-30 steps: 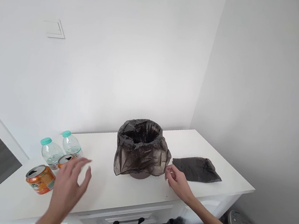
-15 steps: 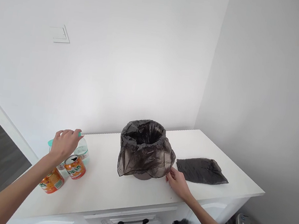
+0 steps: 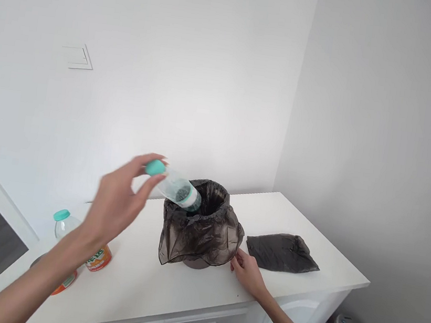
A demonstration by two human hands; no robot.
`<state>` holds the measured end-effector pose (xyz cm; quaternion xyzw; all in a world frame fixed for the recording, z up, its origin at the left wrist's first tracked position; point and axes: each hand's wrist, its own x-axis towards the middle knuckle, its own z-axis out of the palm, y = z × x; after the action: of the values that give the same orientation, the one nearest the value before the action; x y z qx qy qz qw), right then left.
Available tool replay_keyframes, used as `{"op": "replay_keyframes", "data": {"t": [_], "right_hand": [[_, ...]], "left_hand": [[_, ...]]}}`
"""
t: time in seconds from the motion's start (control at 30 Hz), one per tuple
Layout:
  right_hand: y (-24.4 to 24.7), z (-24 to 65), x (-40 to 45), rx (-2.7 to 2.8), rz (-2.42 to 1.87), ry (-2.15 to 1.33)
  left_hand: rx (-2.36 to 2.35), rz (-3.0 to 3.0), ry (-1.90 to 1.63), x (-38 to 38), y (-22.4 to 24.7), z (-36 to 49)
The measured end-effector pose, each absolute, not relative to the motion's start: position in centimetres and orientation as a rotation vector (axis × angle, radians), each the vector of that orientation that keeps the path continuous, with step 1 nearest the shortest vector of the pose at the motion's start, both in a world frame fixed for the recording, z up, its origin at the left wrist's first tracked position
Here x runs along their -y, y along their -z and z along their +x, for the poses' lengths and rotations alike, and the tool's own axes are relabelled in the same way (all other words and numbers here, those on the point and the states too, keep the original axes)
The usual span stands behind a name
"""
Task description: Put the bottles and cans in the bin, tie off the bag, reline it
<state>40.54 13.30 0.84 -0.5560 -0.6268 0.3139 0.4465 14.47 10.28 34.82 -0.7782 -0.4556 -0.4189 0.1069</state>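
My left hand point(image 3: 121, 199) grips a clear plastic bottle point(image 3: 176, 184) by its turquoise cap and neck. The bottle tilts down to the right, its base just inside the mouth of a black trash bag point(image 3: 203, 237). That bag lines a small bin point(image 3: 196, 263), with its top folded out over the rim; only a bit of the bin shows below. At the bag's lower right edge, my right hand point(image 3: 248, 275) has its fingers curled closed on the hanging plastic. Its fingertips are partly hidden.
A second turquoise-capped bottle point(image 3: 65, 224) and two orange drink cans, one upright point(image 3: 99, 259) and one point(image 3: 65, 284) mostly behind my left forearm, stand on the left of the white cabinet top point(image 3: 137, 273). A flattened black bag point(image 3: 283, 251) lies on the right.
My left hand has lifted one bottle from the group at left and carried it right to the bag's opening. My right hand stays at the bag's edge. The view has shifted slightly.
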Motion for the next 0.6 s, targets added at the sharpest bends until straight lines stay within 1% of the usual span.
{"op": "replay_keyframes", "data": {"t": [0.1,0.2,0.3,0.37,0.43,0.6], "right_hand": [[-0.9,40.5,-13.3,1.551,-1.375,-0.770],[-0.7,40.4,-13.3,1.551,-1.370,-0.763],[-0.6,40.4,-13.3,1.551,-1.365,-0.761],[-0.5,40.4,-13.3,1.554,-1.364,-0.760],[-0.5,40.4,-13.3,1.559,-1.363,-0.759],[-0.5,40.4,-13.3,1.567,-1.373,-0.753]], "left_hand": [[1.347,-2.583,0.944,-13.5,-33.0,15.4],[1.354,-2.752,0.623,-15.9,-31.0,16.0],[1.326,-2.811,0.450,-17.0,-29.3,15.9],[1.305,-2.805,0.409,-16.9,-28.5,15.3],[1.297,-2.770,0.440,-16.4,-28.1,14.3],[1.398,-2.459,0.693,-15.2,-28.3,8.2]]}}
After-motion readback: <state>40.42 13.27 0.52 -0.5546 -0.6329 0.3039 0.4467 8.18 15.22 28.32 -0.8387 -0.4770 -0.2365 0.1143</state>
